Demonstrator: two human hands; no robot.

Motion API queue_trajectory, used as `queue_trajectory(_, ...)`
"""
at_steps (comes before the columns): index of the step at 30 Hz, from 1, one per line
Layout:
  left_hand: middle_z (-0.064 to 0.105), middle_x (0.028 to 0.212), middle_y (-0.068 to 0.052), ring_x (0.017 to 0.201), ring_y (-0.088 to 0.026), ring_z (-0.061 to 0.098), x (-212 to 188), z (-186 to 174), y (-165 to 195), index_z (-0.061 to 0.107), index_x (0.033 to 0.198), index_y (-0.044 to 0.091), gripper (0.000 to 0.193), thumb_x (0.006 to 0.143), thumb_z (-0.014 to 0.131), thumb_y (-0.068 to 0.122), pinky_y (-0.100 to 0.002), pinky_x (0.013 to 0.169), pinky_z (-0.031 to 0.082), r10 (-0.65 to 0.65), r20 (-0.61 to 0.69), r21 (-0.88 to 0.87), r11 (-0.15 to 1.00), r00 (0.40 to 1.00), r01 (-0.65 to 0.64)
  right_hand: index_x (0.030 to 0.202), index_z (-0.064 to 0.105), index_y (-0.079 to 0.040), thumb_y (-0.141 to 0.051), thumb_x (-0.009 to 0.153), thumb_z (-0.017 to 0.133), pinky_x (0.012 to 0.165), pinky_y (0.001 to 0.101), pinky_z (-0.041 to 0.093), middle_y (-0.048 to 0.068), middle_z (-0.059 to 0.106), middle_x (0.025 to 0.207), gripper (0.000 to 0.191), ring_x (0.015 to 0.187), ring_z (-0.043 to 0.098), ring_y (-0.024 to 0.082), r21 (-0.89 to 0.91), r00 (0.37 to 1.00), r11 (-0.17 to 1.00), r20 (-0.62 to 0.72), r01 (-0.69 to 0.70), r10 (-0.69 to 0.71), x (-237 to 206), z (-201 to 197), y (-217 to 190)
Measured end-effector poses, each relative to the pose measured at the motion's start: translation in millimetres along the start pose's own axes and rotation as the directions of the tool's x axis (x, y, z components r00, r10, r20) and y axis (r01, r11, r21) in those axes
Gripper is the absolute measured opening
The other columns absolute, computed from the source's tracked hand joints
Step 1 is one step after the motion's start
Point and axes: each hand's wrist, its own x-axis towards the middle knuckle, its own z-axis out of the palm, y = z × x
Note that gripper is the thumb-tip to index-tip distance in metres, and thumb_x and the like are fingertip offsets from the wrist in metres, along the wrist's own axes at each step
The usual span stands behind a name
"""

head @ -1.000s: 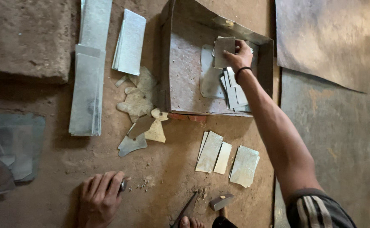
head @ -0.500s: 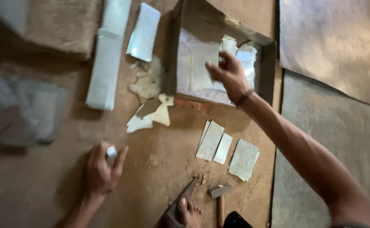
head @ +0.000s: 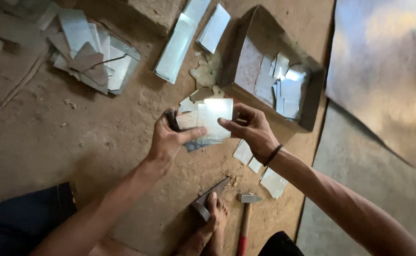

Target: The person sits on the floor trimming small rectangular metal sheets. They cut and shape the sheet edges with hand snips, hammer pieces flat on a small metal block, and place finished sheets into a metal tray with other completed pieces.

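My left hand (head: 167, 140) and my right hand (head: 250, 130) both grip a small stack of shiny rectangular metal sheets (head: 210, 118), held above the dirt floor in the middle of the view. The left hand pinches the stack's left edge, with a dark object tucked against its fingers. On the right edge, the right hand's thumb lies on top. Behind the hands stands an open metal box (head: 307, 109) with several similar cut pieces (head: 284, 87) inside.
Loose metal pieces (head: 265, 170) lie on the floor below my right hand. A hammer (head: 245, 213) and a metal wedge (head: 208, 199) under my foot (head: 212, 223) sit near. Long strips (head: 179, 42), a scrap pile (head: 94, 57) and large sheets (head: 383, 71) surround the spot.
My right hand has come back from the box to the middle. My left hand has risen from the floor, and both now hold the stack of sheets between them.
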Motion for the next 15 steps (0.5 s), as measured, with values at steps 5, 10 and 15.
queue_trajectory(5, 0.070, 0.098, -0.003, 0.088, -0.015, 0.071, 0.8, -5.0, 4.9, 0.060, 0.106, 0.011, 0.031, 0.081, 0.079, 0.010, -0.033, 0.077, 0.061, -0.027, 0.121, -0.149, 0.988, 0.992, 0.045, 0.122, 0.068, 0.003, -0.019, 0.097, 0.078, 0.081, 0.0349, 0.050, 0.010, 0.065, 0.100, 0.035, 0.090, 0.058, 0.015, -0.116, 0.999, 0.993, 0.027, 0.035, -0.032, -4.8, 1.5, -11.2)
queue_trajectory(10, 0.071, 0.090, -0.007, 0.078, -0.019, 0.072, 3.7, -8.3, -2.4, 0.059, 0.094, 0.009, 0.028, 0.080, 0.082, 0.012, -0.036, 0.066, 0.065, -0.024, 0.095, 0.030, 0.999, 0.995, 0.021, 0.129, 0.064, -0.004, -0.022, 0.091, 0.075, 0.090, 0.0330, 0.060, 0.006, 0.074, 0.113, 0.044, 0.101, 0.070, 0.013, -0.047, 0.998, 0.999, 0.061, 0.003, 0.000, -3.9, 6.0, -12.8)
queue_trajectory(15, 0.078, 0.095, -0.006, 0.084, -0.015, 0.075, 8.6, -11.1, -12.5, 0.067, 0.096, 0.010, 0.025, 0.078, 0.084, 0.009, -0.030, 0.073, 0.065, 0.024, -0.032, -0.028, 0.999, 0.999, -0.025, 0.130, 0.065, -0.004, -0.021, 0.091, 0.076, 0.087, 0.0324, 0.059, 0.006, 0.073, 0.114, 0.044, 0.099, 0.069, 0.012, -0.013, 0.998, 1.000, 0.065, 0.018, -0.017, 0.7, 8.7, -2.0)
